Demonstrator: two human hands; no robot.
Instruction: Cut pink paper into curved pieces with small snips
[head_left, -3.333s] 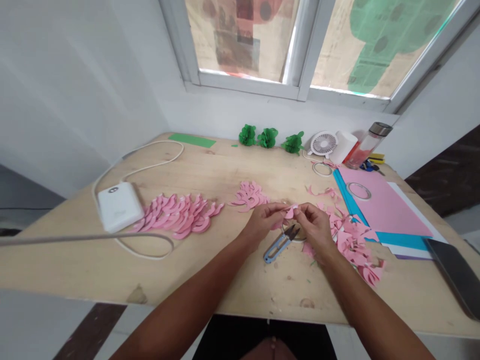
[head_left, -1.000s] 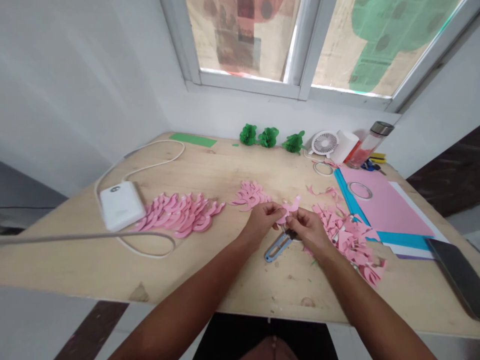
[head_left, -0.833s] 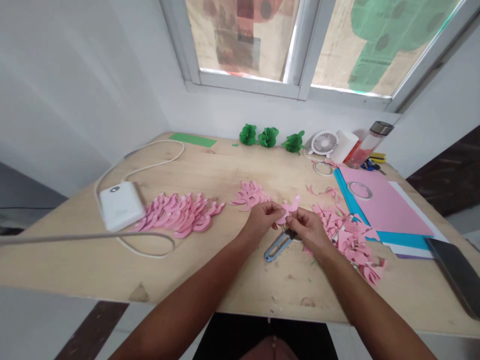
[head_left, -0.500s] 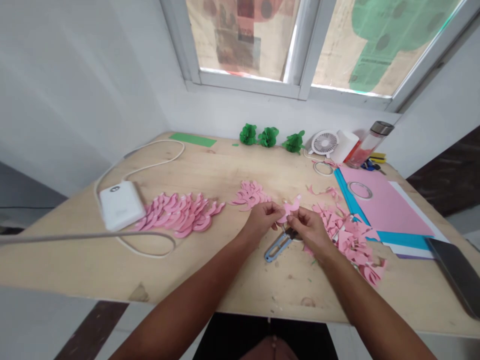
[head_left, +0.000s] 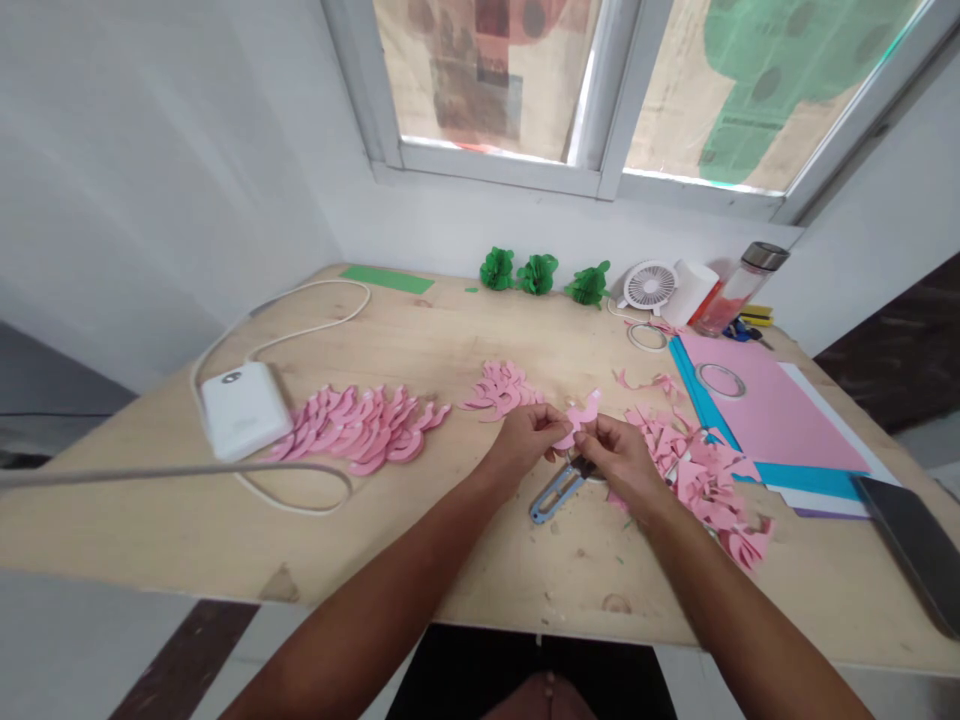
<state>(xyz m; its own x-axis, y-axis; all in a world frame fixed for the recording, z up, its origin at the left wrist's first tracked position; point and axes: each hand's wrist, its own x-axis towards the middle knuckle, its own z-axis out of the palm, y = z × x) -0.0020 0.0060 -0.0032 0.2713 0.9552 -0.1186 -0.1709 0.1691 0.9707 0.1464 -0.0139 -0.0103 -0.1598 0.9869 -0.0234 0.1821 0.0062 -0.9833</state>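
Two hands are sharing one small pink cutout [head_left: 581, 410]. The left hand [head_left: 525, 437] is pinching its left edge and the right hand [head_left: 621, 455] its right edge, and together they are holding it just above the table [head_left: 450, 340].

A few seconds ago the cutout was sitting low and mostly hidden between the fingertips. Now it is standing up above them, with a curled tip showing. Over the last second the hands are hardly moving. I judge that the piece is being opened out and shaped by finger work rather than cut, since the snips [head_left: 556, 492] are lying untouched on the table just under the hands.

Counting outward from the hands:
- One pair of snips is lying just beneath them.
- Two heaps of curved pink pieces are lying to the left. The small heap [head_left: 499, 388] is just beyond the left hand, and the large heap [head_left: 360, 428] is well to its left.
- One scatter of pink scraps [head_left: 701, 470] is spreading out just right of the right hand.
- Two tape rings [head_left: 720, 380] are lying beyond the right hand.
- Three green paper rosettes [head_left: 537, 273] are sitting in a row far beyond both hands.
- One white power bank [head_left: 244, 410] is resting far left of the left hand.
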